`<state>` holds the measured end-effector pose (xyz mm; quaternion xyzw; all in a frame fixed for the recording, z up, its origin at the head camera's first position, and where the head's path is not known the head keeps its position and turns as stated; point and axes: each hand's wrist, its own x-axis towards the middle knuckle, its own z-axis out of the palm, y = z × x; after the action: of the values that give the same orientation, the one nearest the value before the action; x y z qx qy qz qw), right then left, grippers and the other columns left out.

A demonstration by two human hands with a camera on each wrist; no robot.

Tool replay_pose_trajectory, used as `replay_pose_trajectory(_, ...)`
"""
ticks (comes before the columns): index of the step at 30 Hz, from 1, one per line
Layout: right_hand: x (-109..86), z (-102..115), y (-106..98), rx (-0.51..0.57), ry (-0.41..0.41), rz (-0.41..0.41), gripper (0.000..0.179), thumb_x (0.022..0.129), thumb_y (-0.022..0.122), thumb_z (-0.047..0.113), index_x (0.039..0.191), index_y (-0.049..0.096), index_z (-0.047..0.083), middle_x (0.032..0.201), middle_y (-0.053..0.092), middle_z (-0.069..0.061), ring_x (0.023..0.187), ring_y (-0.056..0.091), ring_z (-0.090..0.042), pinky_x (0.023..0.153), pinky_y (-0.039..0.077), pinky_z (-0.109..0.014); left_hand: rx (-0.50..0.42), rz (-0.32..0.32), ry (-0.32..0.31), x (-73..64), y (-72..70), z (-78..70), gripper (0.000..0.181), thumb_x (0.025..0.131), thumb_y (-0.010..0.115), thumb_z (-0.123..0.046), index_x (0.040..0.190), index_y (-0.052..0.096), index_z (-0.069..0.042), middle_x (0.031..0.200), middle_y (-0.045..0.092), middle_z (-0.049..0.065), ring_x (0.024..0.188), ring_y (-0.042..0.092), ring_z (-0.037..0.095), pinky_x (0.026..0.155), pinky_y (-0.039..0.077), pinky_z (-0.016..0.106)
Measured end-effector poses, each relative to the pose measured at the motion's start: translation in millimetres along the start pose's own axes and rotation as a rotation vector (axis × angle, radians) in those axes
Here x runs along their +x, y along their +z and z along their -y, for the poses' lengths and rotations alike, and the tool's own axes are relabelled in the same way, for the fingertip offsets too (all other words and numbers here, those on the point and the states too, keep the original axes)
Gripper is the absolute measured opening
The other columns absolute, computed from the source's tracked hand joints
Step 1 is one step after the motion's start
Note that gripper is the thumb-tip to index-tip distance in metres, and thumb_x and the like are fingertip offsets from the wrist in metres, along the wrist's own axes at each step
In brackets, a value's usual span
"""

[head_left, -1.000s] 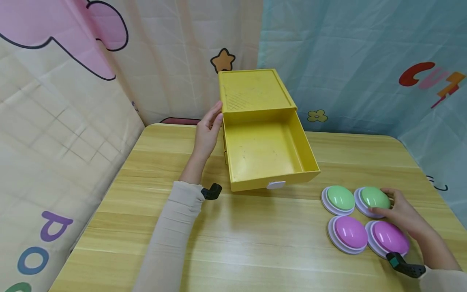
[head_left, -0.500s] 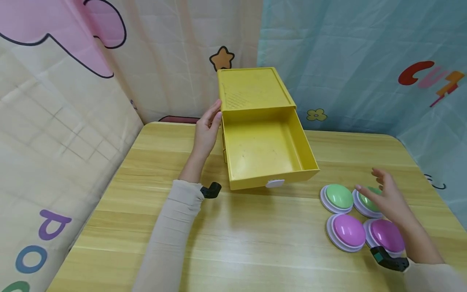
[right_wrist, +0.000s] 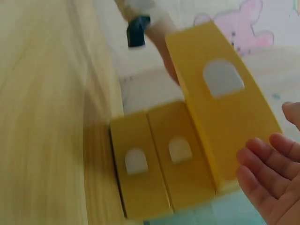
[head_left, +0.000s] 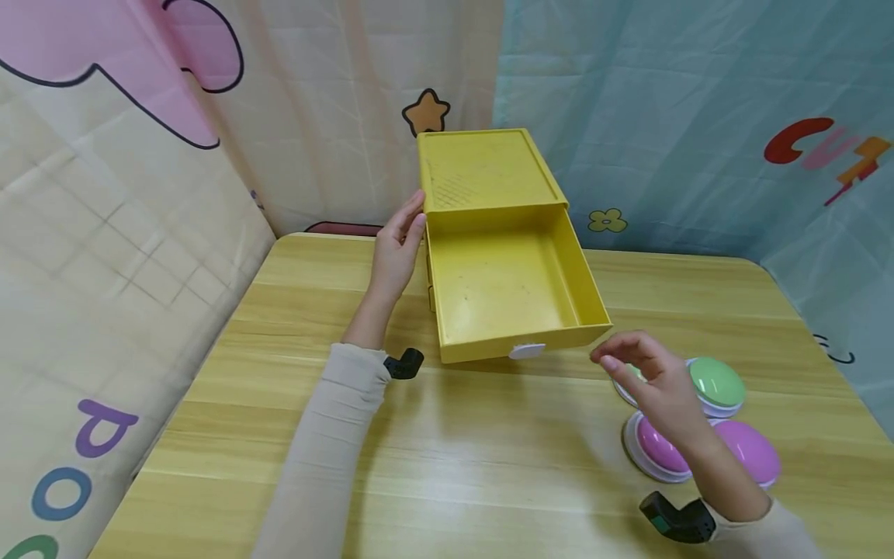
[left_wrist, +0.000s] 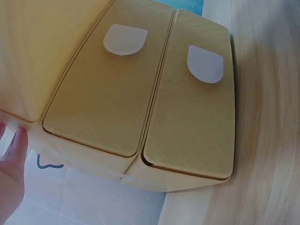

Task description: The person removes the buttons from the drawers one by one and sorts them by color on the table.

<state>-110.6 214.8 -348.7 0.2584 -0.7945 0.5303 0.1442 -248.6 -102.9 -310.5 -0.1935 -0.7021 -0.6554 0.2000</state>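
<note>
A yellow plastic drawer cabinet (head_left: 489,172) stands at the back of the table, its top drawer (head_left: 503,283) pulled out and bare inside. Fairly straight, my left hand (head_left: 395,256) rests its fingers against the cabinet's left side. My right hand (head_left: 656,384) holds nothing; its fingers are loosely bent beside the drawer's front right corner. Under and behind it lie round domes on white bases: a green dome (head_left: 719,382), a pink dome (head_left: 750,452), another pink one partly covered by the wrist, and a second green one mostly hidden.
Two lower drawers, a middle drawer (left_wrist: 105,89) and a bottom drawer (left_wrist: 194,112), are closed, each with a white tab. Printed curtains (head_left: 663,132) hang right behind the wooden table (head_left: 489,466) and along its sides.
My right hand has let go of the far right green dome, lifted off and swung left to the drawer's front corner. The left hand and cabinet stay put.
</note>
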Motion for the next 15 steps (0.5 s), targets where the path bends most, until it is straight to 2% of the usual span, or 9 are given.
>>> replay_pose_trajectory(2,2.9,2,14,-0.070,-0.064,0.039,0.026,0.078,0.060,-0.014,0.101,0.057,-0.002,0.093,0.064,-0.006,0.086,0.059,-0.010,0.079,0.046,-0.017,0.000,0.001,0.004,0.1,-0.4,0.2,0.036,0.093,0.046,-0.004,0.127,0.044,0.008,0.136,0.039,0.016,0.118,0.044,0.018,0.096,0.037,0.027)
replay_pose_trajectory(6,8.0,2,40,-0.127,-0.123,0.063,0.036,0.072,0.068,-0.011,0.105,0.058,0.002,0.093,0.066,-0.006,0.087,0.060,-0.012,0.081,0.045,-0.018,-0.005,0.002,0.003,0.0,-0.6,1.6,0.036,0.093,0.046,-0.004,0.127,0.044,0.008,0.136,0.039,0.016,0.118,0.044,0.018,0.096,0.037,0.027)
replay_pose_trajectory(10,11.1,-2,58,-0.155,-0.155,-0.014,0.036,0.067,0.071,-0.012,0.098,0.061,0.003,0.086,0.067,-0.005,0.080,0.063,-0.013,0.073,0.047,-0.015,-0.006,-0.001,0.001,0.4,-0.6,2.5,0.036,0.093,0.046,-0.003,0.127,0.044,0.009,0.136,0.039,0.016,0.118,0.044,0.018,0.096,0.037,0.027)
replay_pose_trajectory(15,14.6,-6,68,-0.155,-0.160,-0.127,0.027,0.067,0.071,-0.015,0.086,0.061,0.002,0.078,0.066,-0.005,0.074,0.061,-0.009,0.066,0.048,-0.014,-0.012,-0.002,0.003,0.6,-0.5,1.5,0.036,0.093,0.046,-0.003,0.127,0.044,0.009,0.136,0.039,0.017,0.119,0.044,0.018,0.096,0.037,0.027)
